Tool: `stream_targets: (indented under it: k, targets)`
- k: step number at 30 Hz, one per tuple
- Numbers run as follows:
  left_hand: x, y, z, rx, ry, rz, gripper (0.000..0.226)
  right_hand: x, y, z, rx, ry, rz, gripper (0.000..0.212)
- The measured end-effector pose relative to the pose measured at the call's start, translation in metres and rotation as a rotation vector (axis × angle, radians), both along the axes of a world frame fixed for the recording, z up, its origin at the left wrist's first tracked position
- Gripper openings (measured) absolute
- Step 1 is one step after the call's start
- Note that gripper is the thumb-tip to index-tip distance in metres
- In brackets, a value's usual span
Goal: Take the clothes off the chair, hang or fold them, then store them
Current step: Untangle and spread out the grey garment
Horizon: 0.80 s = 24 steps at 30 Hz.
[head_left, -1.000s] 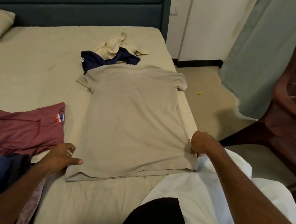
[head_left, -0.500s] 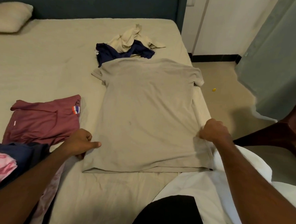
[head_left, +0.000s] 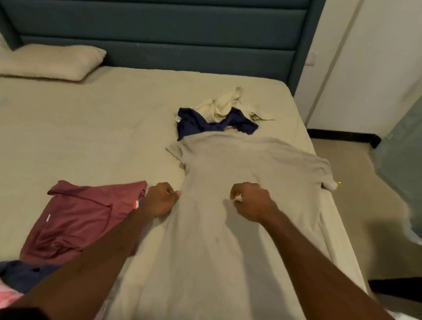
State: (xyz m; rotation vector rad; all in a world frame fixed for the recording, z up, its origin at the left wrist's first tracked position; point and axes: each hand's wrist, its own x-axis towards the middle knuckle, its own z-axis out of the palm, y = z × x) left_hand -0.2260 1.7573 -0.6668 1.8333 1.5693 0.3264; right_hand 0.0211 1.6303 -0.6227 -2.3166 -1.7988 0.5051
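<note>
Altogether six garments point(head_left: 227, 209) (two hands point(head_left: 160, 201) atop)

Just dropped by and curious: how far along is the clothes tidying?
Early. Both hands, left hand and right hand, grip the beige short-sleeved T-shirt spread flat on the bed, mid-fold. The maroon shirt and the crumpled navy and cream clothes lie unfolded; nothing looks stored.

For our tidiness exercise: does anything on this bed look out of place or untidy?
Yes. A cream garment and a navy garment lie crumpled together beyond the beige T-shirt, unfolded. The T-shirt's far sleeve droops over the bed's edge.
</note>
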Motion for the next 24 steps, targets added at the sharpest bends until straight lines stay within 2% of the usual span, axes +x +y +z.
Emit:
stream_targets:
  k: [4,6,9,11,14,19,24]
  targets:
    - [0.022,0.041,0.008,-0.195,-0.428,0.300,0.013,-0.034,0.059,-0.003,0.062,0.184,0.078,0.023]
    - [0.032,0.065,0.011,-0.287,-0.520,0.355,0.016,-0.051,0.087,-0.009,0.077,0.242,0.087,0.023]
    - [0.045,0.087,0.013,-0.389,-0.561,0.403,0.028,-0.075,0.111,-0.024,0.014,0.354,0.104,0.024]
    - [0.057,0.097,0.012,-0.405,-0.517,0.410,0.032,-0.082,0.118,-0.041,-0.026,0.343,0.096,0.031]
    - [0.074,0.110,0.005,-0.336,-0.427,0.395,0.029,-0.079,0.120,-0.059,0.034,0.341,0.071,0.034]
    - [0.077,0.116,0.001,-0.021,-0.081,0.261,0.034,-0.059,0.117,-0.072,0.055,0.538,0.030,0.031]
    - [0.042,0.109,-0.001,0.228,0.087,0.254,0.044,-0.057,0.123,-0.071,0.059,0.555,0.048,0.027]
